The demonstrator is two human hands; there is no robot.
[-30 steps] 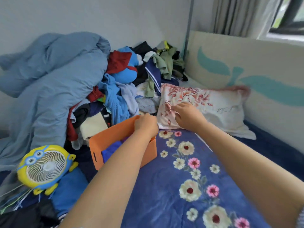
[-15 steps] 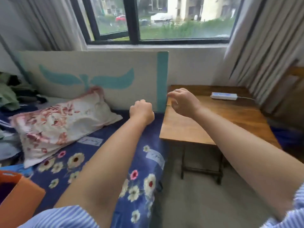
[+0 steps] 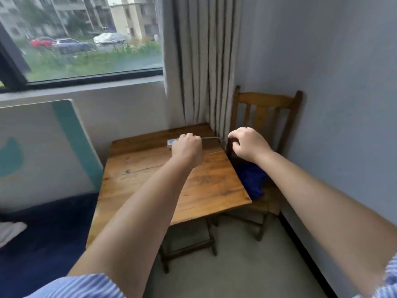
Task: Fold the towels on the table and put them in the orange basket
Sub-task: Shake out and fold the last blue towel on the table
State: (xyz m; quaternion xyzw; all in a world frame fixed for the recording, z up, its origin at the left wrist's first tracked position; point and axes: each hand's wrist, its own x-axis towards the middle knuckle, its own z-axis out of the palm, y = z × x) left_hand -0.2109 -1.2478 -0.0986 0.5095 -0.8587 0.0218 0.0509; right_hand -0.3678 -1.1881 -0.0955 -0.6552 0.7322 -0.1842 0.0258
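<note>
Nearest to you, both your forearms are reaching out over the wooden table (image 3: 150,179). Your left hand (image 3: 187,149) is hovering above its far half with the fingers curled into a loose fist; nothing is showing in it, though from behind you cannot be sure the palm is empty. Your right hand (image 3: 249,144) is hanging past the table's right edge, fingers bent downward and apart from the thumb, gripping nothing that shows.

Below that right hand, a blue cloth (image 3: 251,179) is lying crumpled on the seat of the wooden chair (image 3: 266,108), tucked just beside the table edge. That is probably a towel you are after, though its folds are too dark to read.

Farther back, a small white power strip (image 3: 170,143) with its cable (image 3: 211,138) is sitting on the table, partly behind your left fist.

The risks, as a judgement: your left hand is working close to that strip and could snag the cable and drag it off. Pulling the cloth up between chair and table could also catch it on the table corner.

The orange basket is not showing here, so you cannot tell what it is holding. No other container is visible.
</note>
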